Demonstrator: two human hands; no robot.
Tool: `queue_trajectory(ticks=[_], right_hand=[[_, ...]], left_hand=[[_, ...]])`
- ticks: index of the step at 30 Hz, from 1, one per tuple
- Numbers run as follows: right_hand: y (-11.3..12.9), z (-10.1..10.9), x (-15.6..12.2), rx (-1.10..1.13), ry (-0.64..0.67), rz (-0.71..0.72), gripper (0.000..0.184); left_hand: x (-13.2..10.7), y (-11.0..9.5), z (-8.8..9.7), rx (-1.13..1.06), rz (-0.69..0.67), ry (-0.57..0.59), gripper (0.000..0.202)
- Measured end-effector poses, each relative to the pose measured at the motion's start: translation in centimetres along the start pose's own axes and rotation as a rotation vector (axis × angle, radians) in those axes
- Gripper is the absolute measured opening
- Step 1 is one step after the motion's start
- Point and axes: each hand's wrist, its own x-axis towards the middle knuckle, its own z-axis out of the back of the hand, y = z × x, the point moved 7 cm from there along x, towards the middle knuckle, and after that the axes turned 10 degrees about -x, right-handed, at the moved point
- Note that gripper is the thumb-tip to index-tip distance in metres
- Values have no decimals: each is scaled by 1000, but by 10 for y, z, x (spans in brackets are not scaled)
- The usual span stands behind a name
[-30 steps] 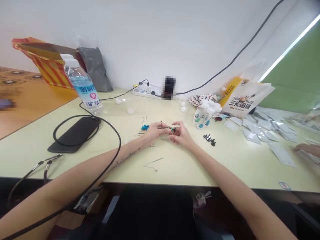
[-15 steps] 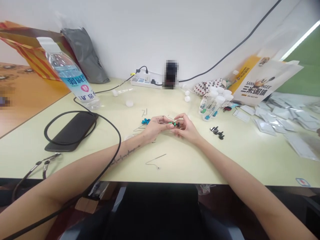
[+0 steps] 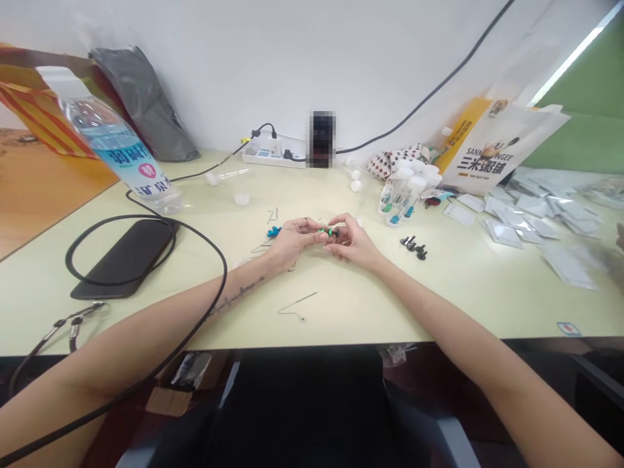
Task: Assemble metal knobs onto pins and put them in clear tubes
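Above the middle of the table my two hands meet over a small green and black piece (image 3: 329, 232). My left hand (image 3: 292, 244) pinches its green part between thumb and fingers, along with what looks like a thin metal wire. At the black, knob-like end are the curled fingertips of my right hand (image 3: 357, 244). Fingers hide part of the piece. Small blue parts (image 3: 273, 231) lie just beyond my left wrist, with thin bent wires near them. Nearer the front edge lies one bent metal wire (image 3: 298, 304). Several black knob-like parts (image 3: 414, 247) lie right of my right hand.
Clear tubes with white caps (image 3: 414, 188) stand at the back right, before a paper bag (image 3: 492, 153). Flat clear packets (image 3: 536, 211) spread at far right. On the left are a water bottle (image 3: 119, 153), a phone-like dark slab (image 3: 127, 257) and a looping black cable (image 3: 224, 273).
The view has turned slightly, so everything sits a little further left and higher. Both hands stay together on the small green and black piece, with only slight finger movement.
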Motion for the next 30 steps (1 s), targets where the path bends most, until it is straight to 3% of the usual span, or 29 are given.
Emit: queue_trajectory(ticks=[11, 30], right_hand=[[2, 2, -1, -58, -25, 29, 58], [9, 0, -8, -76, -43, 17, 53]], left_hand=[[1, -4, -2, -7, -22, 16, 19], [-5, -9, 9, 0, -52, -27, 22]])
